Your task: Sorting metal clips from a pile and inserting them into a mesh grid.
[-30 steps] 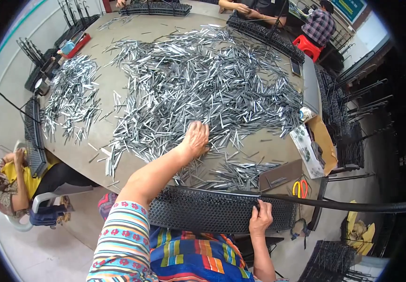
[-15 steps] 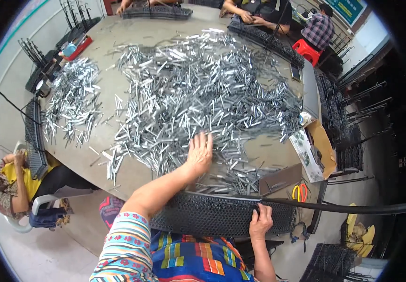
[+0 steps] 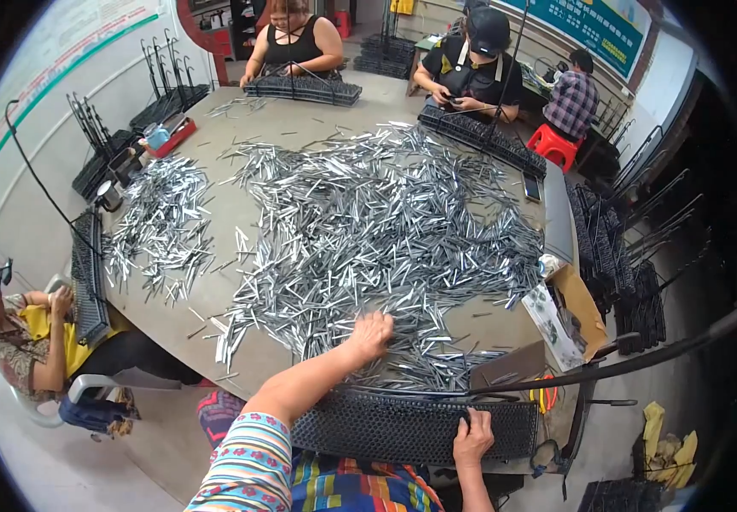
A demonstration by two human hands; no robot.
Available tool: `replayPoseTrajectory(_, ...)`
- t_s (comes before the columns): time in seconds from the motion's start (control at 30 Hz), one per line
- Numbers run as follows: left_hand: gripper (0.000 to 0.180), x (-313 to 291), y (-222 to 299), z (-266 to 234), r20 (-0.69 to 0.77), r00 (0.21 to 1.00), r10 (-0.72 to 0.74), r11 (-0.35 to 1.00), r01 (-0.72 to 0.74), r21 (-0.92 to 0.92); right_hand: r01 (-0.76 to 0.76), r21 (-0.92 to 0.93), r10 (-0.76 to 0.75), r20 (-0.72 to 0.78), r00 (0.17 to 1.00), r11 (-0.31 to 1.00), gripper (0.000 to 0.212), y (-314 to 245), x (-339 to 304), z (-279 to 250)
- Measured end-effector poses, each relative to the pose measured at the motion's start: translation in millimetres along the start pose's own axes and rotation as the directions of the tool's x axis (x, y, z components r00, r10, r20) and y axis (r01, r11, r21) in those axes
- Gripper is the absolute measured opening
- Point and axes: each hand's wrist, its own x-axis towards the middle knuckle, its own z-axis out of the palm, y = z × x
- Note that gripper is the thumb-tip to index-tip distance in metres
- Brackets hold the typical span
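My left hand (image 3: 372, 334) is down at the near side of a wide heap of thin silver metal strips (image 3: 368, 213). Its fingers curl down against the strips, and their tips are hidden, so what they hold cannot be seen. In front of my body a long black honeycomb-like panel (image 3: 403, 427) rests along the table's near edge, tilted toward me. My right hand (image 3: 473, 437) grips the panel's upper edge near its right end, fingers bent over it.
A brown board (image 3: 509, 365), red-and-yellow-handled scissors (image 3: 546, 394) and an open carton (image 3: 580, 307) lie at the right. A black rod (image 3: 641, 363) crosses there. A smaller strip pile (image 3: 164, 218) is at the left. Co-workers with similar panels sit around the table (image 3: 223, 230).
The view has tilted up, showing more of the far side. My left hand's fingers, stretched out over the strips before, are now curled. My right hand stays on the panel.
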Motion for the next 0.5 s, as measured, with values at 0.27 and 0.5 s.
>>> replayPoseTrajectory(0.27,0.037,7.6,18.5,-21.2,-0.11,0.94,-0.322,0.899,0.268,-0.345,0.001,0.084,0.003,-0.046,0.999,0.996,0.026,24.2,-7.2,-0.8)
replayPoseTrajectory(0.5,0.023,47.5,14.3,-50.5,0.151,0.668,-0.729,-0.083,0.132,-0.988,-0.324,0.658,0.459,-0.038,0.887,0.679,0.009,28.9,37.2,-50.7)
